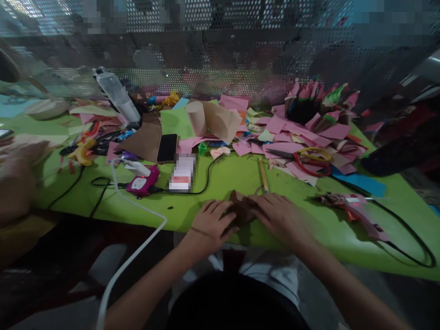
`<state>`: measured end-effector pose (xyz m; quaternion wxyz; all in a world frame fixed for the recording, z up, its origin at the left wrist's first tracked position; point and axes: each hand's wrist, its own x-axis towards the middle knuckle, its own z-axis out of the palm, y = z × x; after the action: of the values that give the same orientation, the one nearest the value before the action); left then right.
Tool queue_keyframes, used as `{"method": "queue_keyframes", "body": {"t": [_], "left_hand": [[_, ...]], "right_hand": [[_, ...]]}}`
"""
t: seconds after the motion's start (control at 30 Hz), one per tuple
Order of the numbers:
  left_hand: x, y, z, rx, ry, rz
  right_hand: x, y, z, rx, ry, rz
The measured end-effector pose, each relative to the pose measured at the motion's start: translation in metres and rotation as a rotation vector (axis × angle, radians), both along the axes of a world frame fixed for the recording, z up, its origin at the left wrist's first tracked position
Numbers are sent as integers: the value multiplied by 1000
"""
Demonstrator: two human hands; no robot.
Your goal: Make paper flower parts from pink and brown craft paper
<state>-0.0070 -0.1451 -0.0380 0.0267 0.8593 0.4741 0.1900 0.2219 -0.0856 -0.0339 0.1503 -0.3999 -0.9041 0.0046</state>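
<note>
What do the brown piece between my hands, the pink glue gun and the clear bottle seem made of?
Brown piece: probably matte paper or thin card; its surface looks dull.
Pink glue gun: likely hard, smooth plastic, judging by its molded body.
Clear bottle: likely glossy plastic; it's see-through with bright highlights, though glass isn't ruled out.

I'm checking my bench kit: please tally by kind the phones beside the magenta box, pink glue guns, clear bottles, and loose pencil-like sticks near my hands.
Phones: 2, the dark phone and the lit phone
Pink glue gun: 1
Clear bottle: 1
Pencil-like stick: 1, just beyond your right hand
Total: 5
</note>
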Motion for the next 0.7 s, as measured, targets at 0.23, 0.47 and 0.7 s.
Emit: {"method": "queue_keyframes", "body": {"t": [0.23,0.47,0.7], "left_hand": [[4,27,13,-213,-75,54],[17,65,25,-260,-48,133],[25,80,23,-222,141,117]], "right_hand": [[-8,15,-4,40,59,12],[-9,18,-10,16,88,-76],[-11,12,-13,47,152,-153]]}}
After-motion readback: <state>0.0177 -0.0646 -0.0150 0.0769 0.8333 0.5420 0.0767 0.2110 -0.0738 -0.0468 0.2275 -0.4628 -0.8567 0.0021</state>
